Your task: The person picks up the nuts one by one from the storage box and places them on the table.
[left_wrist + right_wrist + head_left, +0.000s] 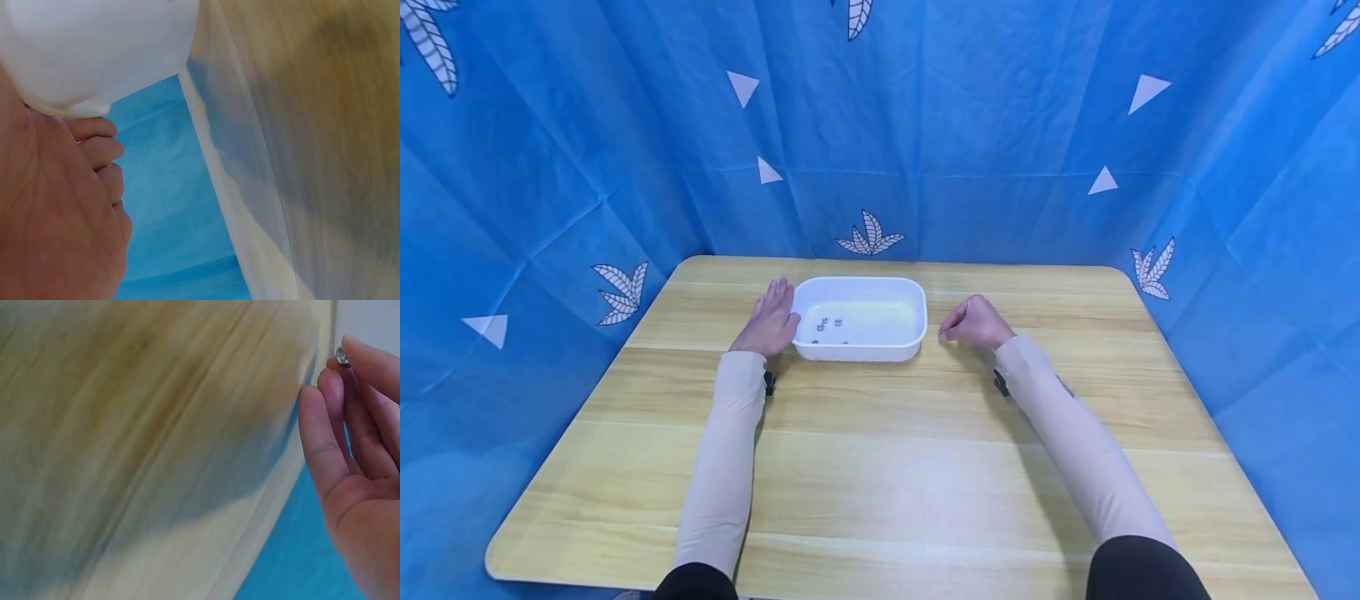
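A white plastic tub (859, 353) stands on the wooden table, with several small metal nuts (838, 322) lying in its left part. My left hand (769, 321) rests against the tub's left side, fingers straight and the thumb at the rim. In the left wrist view, the palm and fingers (103, 153) lie along the white wall. To the right of the tub, my right hand (977, 322) is low over the table. Between thumb and fingertip it pinches a small shiny metal nut (342, 357), seen in the right wrist view; its exact shape is partly covered.
The light wooden table (880, 467) has rounded corners. A blue curtain (970, 125) with white leaves and triangles surrounds its back and sides.
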Available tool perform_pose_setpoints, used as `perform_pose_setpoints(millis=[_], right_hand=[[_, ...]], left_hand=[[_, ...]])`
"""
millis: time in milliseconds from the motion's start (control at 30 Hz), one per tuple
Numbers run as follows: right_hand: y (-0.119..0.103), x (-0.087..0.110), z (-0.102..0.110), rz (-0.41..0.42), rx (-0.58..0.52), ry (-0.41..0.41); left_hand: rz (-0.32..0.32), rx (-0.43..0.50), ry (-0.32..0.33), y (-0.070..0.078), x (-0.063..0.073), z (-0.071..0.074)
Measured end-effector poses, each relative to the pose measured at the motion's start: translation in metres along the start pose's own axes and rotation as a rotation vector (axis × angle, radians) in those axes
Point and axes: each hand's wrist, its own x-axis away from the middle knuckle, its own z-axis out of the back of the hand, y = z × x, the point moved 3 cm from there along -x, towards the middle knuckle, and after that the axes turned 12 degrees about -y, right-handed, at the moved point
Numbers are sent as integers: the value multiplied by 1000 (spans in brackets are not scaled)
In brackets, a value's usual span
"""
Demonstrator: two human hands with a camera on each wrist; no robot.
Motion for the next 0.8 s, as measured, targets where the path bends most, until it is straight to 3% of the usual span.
perform_pose_setpoints(millis=[167, 800], right_hand=[[1, -2, -2, -5, 34, -5], [-1, -9, -12, 95, 122, 15]], left_hand=[[0, 0, 2, 1, 0, 0], [0, 1, -1, 0, 0, 0]])
